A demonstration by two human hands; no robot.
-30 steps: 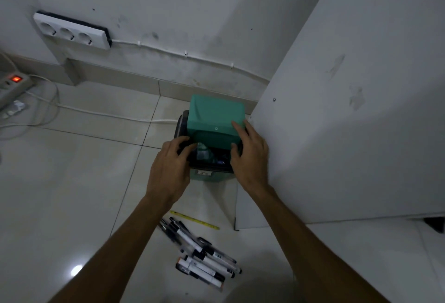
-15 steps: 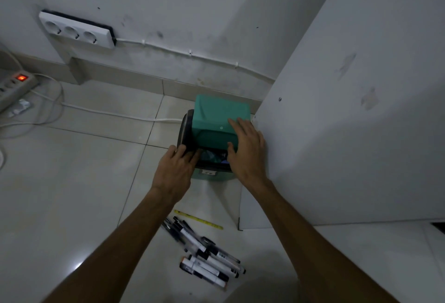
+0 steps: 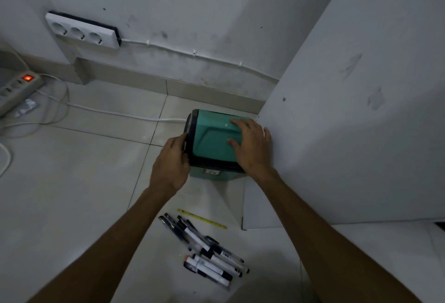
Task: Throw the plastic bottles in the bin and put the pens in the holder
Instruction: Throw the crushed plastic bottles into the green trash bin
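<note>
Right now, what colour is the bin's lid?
Teal green, with a dark frame around it; the lid shows plainly in the head view.

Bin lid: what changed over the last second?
The green swing lid has swung shut: a second ago it stood tipped up with the opening and contents showing, now it covers the bin. The right hand moved from the rim onto the lid and lies flat on it; the left hand shifted from the opening to the bin's left rim. The pens on the floor stayed put.
</note>
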